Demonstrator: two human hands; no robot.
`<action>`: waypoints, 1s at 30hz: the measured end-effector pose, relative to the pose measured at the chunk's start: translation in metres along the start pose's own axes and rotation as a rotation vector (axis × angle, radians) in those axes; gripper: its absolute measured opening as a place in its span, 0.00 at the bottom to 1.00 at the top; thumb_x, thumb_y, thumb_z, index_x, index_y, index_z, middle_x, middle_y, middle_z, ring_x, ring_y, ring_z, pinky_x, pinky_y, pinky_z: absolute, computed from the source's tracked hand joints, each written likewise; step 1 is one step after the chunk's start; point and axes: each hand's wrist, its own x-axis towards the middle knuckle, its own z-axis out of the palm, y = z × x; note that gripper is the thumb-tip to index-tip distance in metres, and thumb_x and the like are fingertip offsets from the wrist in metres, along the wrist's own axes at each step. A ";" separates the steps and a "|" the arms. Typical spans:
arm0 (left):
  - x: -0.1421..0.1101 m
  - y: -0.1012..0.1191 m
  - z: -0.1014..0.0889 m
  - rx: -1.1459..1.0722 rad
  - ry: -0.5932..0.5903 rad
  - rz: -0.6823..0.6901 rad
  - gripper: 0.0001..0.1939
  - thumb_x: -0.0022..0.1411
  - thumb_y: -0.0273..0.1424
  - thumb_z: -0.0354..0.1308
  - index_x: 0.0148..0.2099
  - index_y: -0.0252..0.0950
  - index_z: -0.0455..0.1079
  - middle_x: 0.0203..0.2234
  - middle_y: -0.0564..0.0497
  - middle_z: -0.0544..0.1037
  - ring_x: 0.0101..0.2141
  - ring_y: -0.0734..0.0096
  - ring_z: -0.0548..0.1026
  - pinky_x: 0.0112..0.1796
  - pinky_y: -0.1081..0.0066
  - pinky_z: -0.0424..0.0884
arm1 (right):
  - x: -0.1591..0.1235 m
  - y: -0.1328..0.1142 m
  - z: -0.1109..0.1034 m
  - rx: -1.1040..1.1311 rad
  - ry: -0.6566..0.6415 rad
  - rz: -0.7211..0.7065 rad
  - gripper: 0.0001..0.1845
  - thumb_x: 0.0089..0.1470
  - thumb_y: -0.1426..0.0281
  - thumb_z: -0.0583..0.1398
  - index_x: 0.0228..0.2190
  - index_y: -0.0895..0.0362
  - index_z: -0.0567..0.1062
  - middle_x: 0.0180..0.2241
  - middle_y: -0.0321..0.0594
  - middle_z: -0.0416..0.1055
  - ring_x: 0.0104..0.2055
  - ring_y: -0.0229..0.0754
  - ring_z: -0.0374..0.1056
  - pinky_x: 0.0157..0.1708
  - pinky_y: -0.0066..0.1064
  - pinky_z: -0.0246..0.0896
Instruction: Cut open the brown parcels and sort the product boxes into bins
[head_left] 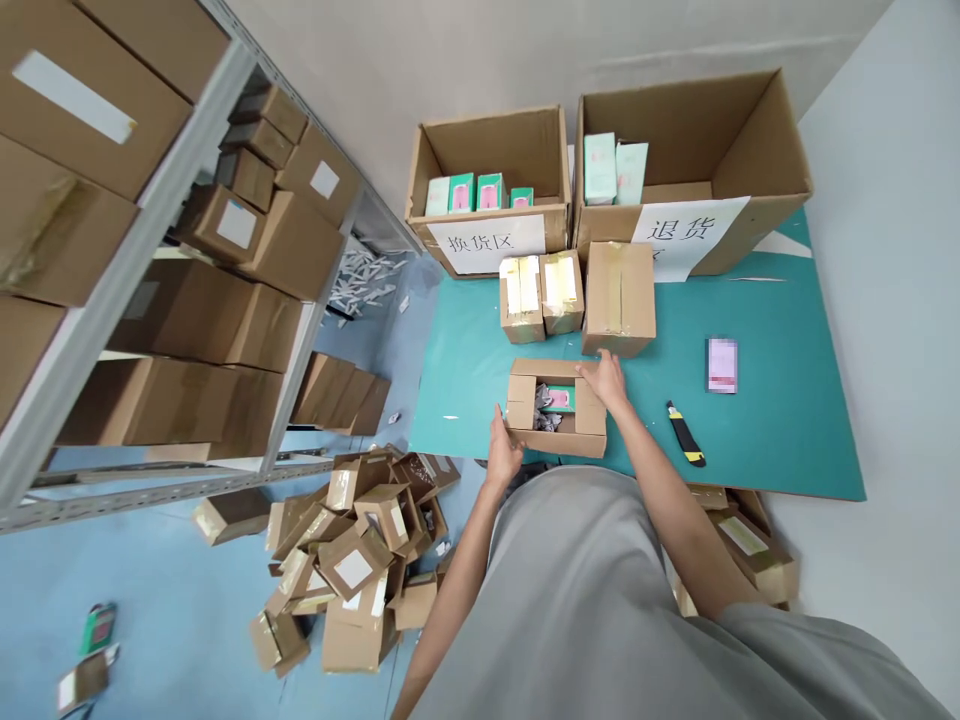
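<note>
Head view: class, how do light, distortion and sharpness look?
Head view: lighting soft, fairly even, open brown cardboard box fairly sharp; head view: grey metal shelving post slants, likely wide-angle distortion; head view: pink-and-white rectangular item pixelated, green boxy object lower left blurred.

The table [784,425] is plain teal. At its front edge, the open box [566,443] is brown, around grey paper [547,422] and a green carton [559,399] with a pink patch. Towards the front right corner, the knife [685,437] is black with yellow ends. Along the back edge, big brown boxes [765,215] bear white signs [469,260] lettered in black; cartons [492,192] inside are green, pink and white.
</note>
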 end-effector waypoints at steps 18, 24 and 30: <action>-0.021 0.033 -0.053 0.345 0.118 0.237 0.22 0.73 0.38 0.60 0.65 0.37 0.72 0.84 0.33 0.42 0.83 0.35 0.31 0.77 0.31 0.44 | -0.125 0.030 -0.053 -0.223 0.066 -0.323 0.25 0.70 0.60 0.63 0.63 0.54 0.79 0.83 0.54 0.45 0.86 0.73 0.34 0.74 0.73 0.55; -0.002 0.007 -0.056 0.291 0.086 0.127 0.24 0.71 0.52 0.66 0.56 0.38 0.75 0.79 0.30 0.57 0.81 0.29 0.42 0.76 0.33 0.49 | -0.140 0.080 -0.045 -0.180 0.055 -0.159 0.34 0.66 0.56 0.67 0.68 0.53 0.74 0.79 0.60 0.56 0.83 0.75 0.43 0.73 0.72 0.57; 0.025 0.036 -0.046 0.396 -0.003 0.250 0.30 0.69 0.39 0.68 0.70 0.37 0.72 0.69 0.29 0.69 0.71 0.29 0.66 0.72 0.38 0.62 | -0.131 0.062 -0.045 -0.253 0.021 -0.166 0.34 0.64 0.62 0.70 0.68 0.57 0.75 0.81 0.63 0.50 0.84 0.76 0.39 0.73 0.73 0.57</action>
